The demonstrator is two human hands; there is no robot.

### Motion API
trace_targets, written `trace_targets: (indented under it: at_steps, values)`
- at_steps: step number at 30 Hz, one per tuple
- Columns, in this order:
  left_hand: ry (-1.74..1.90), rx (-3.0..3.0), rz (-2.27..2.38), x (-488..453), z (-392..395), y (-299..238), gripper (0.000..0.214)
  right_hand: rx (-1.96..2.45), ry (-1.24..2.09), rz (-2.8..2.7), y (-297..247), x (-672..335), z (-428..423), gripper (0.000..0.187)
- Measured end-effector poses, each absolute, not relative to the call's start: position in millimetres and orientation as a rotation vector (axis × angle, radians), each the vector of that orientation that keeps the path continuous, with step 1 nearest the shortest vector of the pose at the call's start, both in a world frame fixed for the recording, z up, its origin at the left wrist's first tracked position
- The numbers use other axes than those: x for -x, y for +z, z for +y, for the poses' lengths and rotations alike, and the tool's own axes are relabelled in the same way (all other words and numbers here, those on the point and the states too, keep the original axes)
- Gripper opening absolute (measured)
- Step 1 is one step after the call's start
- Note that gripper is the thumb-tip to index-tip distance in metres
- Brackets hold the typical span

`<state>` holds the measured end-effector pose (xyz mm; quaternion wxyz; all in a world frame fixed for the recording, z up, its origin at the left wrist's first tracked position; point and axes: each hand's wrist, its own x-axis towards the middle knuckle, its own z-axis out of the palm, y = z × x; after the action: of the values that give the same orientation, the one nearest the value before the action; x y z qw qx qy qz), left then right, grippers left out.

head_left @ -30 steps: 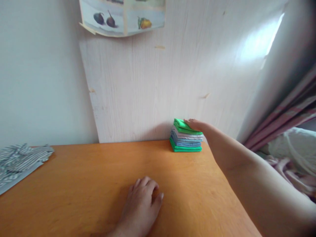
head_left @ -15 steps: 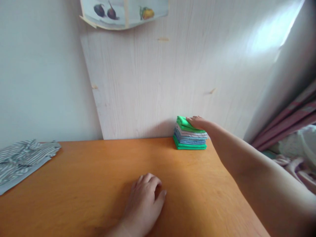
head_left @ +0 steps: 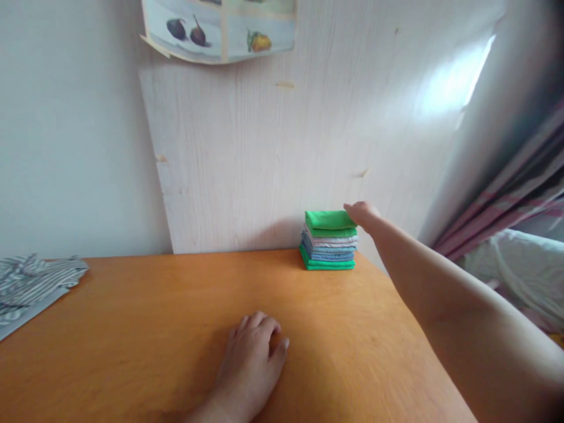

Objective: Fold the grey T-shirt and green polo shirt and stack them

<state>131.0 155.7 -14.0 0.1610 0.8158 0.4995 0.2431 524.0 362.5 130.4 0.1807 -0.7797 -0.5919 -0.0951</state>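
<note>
A stack of folded cloths (head_left: 330, 249) stands at the back right of the table (head_left: 145, 329), against the wall panel. Its top cloth (head_left: 330, 220) is bright green, with pinkish and blue layers beneath and darker green at the bottom. My right hand (head_left: 362, 212) is at the upper right corner of the stack, fingers stretched out and holding nothing; whether it touches the cloth I cannot tell. In front, my left hand (head_left: 253, 352) rests palm down on the wood, fingers loosely bent and thumb apart, with nothing in it.
Crumpled striped fabric (head_left: 44, 282) lies at the left end of the table on a flat pale piece (head_left: 39, 311). A pale wood-grain panel (head_left: 238, 153) with a fruit picture (head_left: 220, 35) stands behind. Beyond the right table edge hang pink curtains (head_left: 497, 194).
My right hand has slid from the top of the stack to its right corner, uncovering the green cloth. The left hand stays on the table. The view has shifted slightly.
</note>
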Motion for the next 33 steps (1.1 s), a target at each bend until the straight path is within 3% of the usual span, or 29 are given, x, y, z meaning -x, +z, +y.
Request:
trace_targets:
  at_steps: [6,16,27,33]
  values:
    - [0.722,-2.349,1.412,-131.2,158.2,-17.4,0.013,2.282,0.002,-1.248,118.8,-516.8,355.6,0.065]
    - [0.696,-2.334,1.436,-131.3,156.3,-15.3,0.012,2.112,0.088,-1.076,112.7,-510.2,358.7,0.046]
    - [0.720,-2.338,1.432,-131.3,157.0,-18.1,0.011,2.098,-0.025,-1.106,105.0,-512.4,355.1,0.043]
    - [0.709,-2.317,1.432,-132.9,157.1,-16.8,0.013,2.131,-0.247,-1.271,122.5,-506.7,349.8,0.054]
